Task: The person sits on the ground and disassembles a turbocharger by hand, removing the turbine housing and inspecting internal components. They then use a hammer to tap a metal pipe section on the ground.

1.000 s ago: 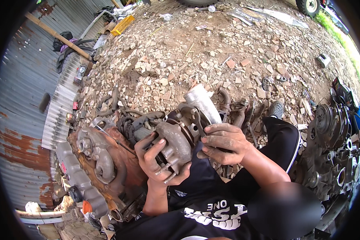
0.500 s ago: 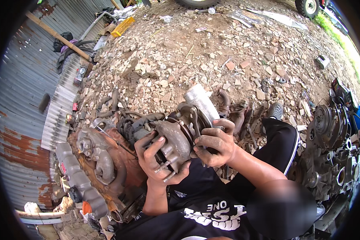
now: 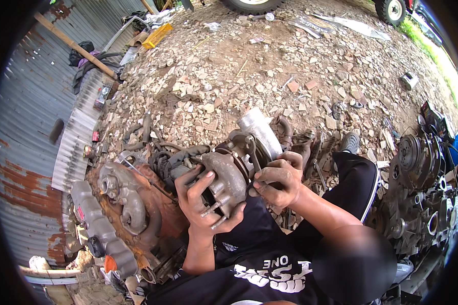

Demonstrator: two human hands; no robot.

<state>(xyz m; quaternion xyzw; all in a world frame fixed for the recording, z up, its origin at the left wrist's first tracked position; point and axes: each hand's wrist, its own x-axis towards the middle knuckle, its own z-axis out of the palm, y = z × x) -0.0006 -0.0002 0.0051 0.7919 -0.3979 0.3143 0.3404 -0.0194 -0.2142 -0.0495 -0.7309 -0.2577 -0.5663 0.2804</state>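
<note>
A turbocharger (image 3: 224, 175) with a dark grey cast housing and a bright silver housing (image 3: 262, 132) is held up above my lap. My left hand (image 3: 198, 203) wraps the cast housing from below and the left, and studs stick out near its thumb. What looks like a wrench (image 3: 253, 152) lies along the joint between the two housings, its upper end at a fastener there. My right hand (image 3: 280, 180) pinches its lower end between thumb and fingers. The exact seat of the wrench end is too small to tell.
At my left stand a second turbocharger-like casting (image 3: 124, 193) and a grey valve cover (image 3: 104, 231) on a rusty sheet. Dark hoses (image 3: 180, 157) lie ahead of me. An engine block (image 3: 427, 208) is on the right. Broken tile covers the ground beside a corrugated metal wall (image 3: 30, 147).
The turbocharger and both hands have shifted slightly to the right. My right fingers have drawn closer together on the wrench's lower end, showing more of its shaft.
</note>
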